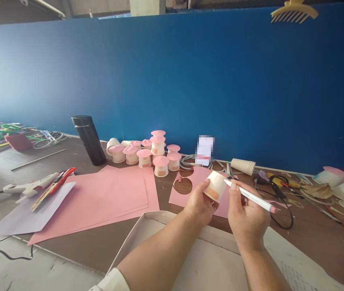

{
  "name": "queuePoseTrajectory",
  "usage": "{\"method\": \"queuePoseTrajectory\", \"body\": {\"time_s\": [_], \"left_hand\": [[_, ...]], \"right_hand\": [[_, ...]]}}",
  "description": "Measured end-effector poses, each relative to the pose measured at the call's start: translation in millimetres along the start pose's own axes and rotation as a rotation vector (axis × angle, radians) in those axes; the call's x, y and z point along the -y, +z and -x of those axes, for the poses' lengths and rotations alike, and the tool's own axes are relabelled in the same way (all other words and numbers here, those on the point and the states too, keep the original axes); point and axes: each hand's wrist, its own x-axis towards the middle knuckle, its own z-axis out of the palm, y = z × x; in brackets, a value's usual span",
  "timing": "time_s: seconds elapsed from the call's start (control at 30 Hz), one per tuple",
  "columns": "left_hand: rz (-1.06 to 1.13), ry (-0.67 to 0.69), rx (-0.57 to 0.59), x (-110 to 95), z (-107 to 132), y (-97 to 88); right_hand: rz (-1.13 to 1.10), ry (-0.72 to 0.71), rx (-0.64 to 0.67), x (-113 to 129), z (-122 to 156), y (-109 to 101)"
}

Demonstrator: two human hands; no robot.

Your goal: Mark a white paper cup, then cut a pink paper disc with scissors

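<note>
My left hand [200, 204] grips a small white paper cup [217, 182], tilted, with an orange-pink patch drawn near its rim. In my right hand [247, 214] is a white marker [252, 197] with a pink end; its tip points at the cup's side, and whether it touches I cannot tell. Beneath both hands sits a shallow cardboard box lid [220, 258]. Just behind the cup lies a cut pink sheet [196, 182] with round holes, and a small pink-red marker cap [180, 178] rests by it.
Several paper cups with pink round roofs [161, 166] stand along the blue partition [172, 81]. A black bottle [89, 141], pink sheets [114, 190], a glue gun [32, 184] and a red cutter [56, 184] are on the left. Stacked cups [243, 166] and cables [277, 184] lie right.
</note>
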Motion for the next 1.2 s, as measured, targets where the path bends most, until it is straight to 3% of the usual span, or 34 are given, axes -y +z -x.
{"method": "queuePoseTrajectory", "body": {"time_s": [1.2], "left_hand": [[0.002, -0.004, 0.007, -1.3, -1.0, -1.0]], "right_hand": [[0.052, -0.054, 0.04, -0.2, 2.2, -0.2]]}}
